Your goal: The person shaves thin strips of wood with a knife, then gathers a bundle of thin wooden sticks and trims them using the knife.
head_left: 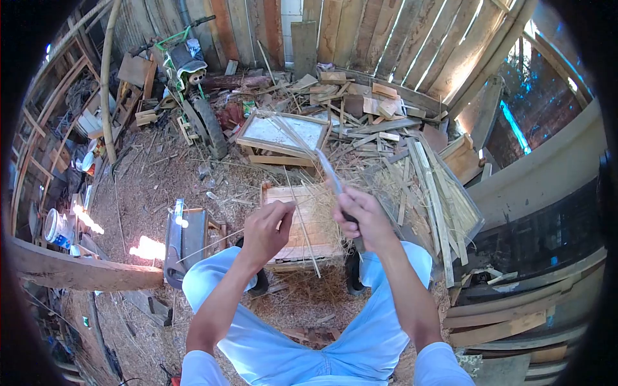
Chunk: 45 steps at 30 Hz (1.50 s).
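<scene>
My right hand (365, 215) is wrapped around the dark handle of a knife (329, 170), its blade pointing up and away from me. The fingers of my left hand (269, 233) are pinched together on a thin strip (215, 242), which runs out to the lower left past my knee. Between and beyond my hands is a low wooden box (306, 222) with a pale plank top. A slender stick (305, 233) lies across it. Fine curled shavings (327, 204) gather beside my right hand.
A wooden frame with a white panel (283, 130) stands ahead, before a pile of scrap wood (360, 103). A green motorbike (196, 83) is at the back left. Long slats (428, 199) lean at my right. A dark grey case-like object (183, 241) is by my left knee.
</scene>
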Each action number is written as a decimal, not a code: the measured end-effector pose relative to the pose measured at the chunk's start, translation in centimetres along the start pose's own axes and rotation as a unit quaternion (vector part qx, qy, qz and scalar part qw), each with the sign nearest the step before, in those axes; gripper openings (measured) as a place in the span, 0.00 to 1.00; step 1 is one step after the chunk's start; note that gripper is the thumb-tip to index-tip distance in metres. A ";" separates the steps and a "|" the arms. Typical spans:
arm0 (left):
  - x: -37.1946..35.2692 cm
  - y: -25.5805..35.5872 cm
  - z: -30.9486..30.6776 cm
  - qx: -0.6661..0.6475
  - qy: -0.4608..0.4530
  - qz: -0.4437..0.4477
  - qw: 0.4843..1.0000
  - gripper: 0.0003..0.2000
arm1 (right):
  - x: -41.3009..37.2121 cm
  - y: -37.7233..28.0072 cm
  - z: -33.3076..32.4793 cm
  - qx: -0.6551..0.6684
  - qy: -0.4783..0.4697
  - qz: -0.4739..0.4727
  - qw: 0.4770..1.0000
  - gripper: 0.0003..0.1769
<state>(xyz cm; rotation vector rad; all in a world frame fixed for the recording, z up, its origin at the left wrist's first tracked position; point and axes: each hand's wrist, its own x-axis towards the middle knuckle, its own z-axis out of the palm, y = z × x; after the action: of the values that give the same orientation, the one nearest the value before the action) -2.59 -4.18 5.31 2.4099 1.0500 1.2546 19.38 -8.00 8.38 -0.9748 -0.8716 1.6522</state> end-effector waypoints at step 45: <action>-0.2 -0.8 -1.3 0.128 0.018 0.077 0.989 0.12 | -0.6 -1.1 -4.1 0.137 0.076 -0.073 0.985 0.18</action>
<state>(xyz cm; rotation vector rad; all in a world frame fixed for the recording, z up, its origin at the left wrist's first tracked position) -4.06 -3.92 5.63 2.7171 1.1144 1.2856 23.67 -7.88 7.76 -0.8141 -0.5816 1.5048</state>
